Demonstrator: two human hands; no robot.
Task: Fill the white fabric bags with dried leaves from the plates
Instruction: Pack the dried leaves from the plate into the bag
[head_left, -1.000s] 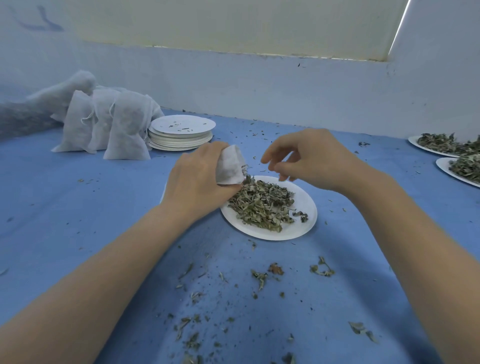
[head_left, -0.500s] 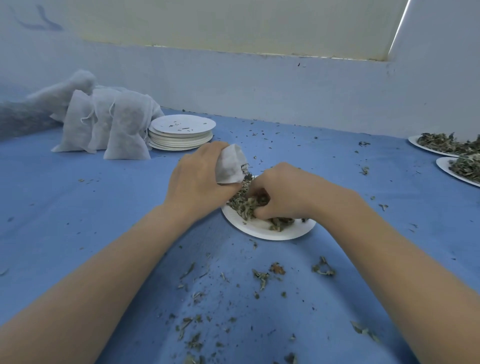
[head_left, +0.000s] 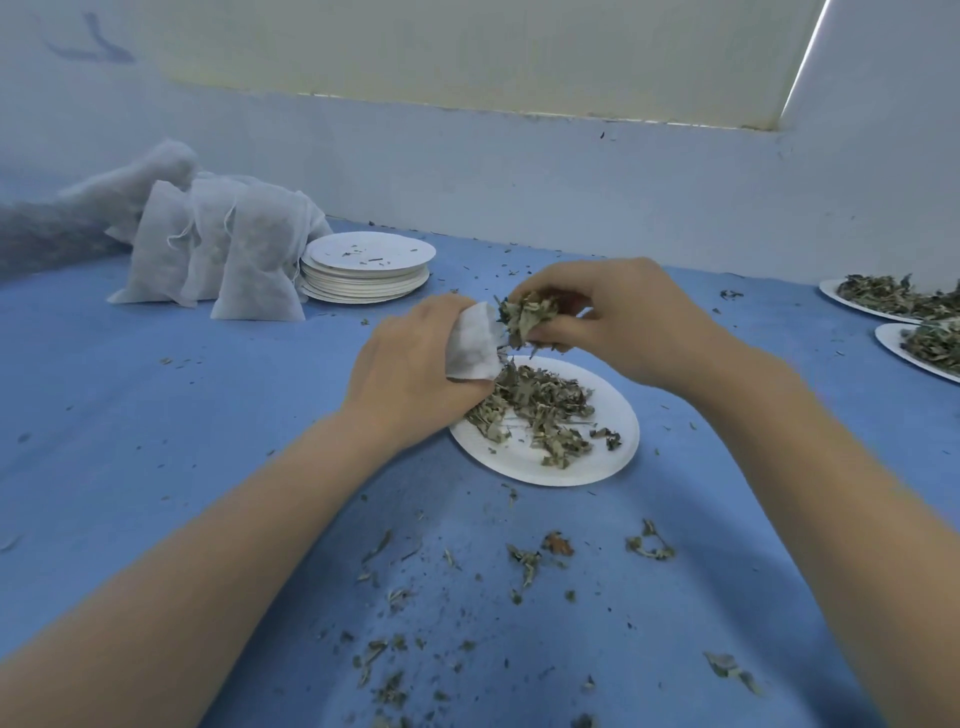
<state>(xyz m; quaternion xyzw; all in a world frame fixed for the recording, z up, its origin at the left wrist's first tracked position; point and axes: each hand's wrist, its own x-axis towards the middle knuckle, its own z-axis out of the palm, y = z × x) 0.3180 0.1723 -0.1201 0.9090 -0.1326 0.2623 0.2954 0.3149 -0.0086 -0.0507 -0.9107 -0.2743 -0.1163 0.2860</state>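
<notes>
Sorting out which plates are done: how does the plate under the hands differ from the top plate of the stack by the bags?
The plate under the hands lies alone on the blue cloth and holds a loose heap of dried leaves; the top plate of the stack sits on a pile of others and carries only a few crumbs. The first is near, between the arms; the second is farther off, beside the filled bags. Both are round and white.

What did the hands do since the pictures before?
The right hand dipped into the plate, pinched up a clump of dried leaves and lifted it to the white fabric bag. The left hand kept holding the bag. The plate stayed put.
</notes>
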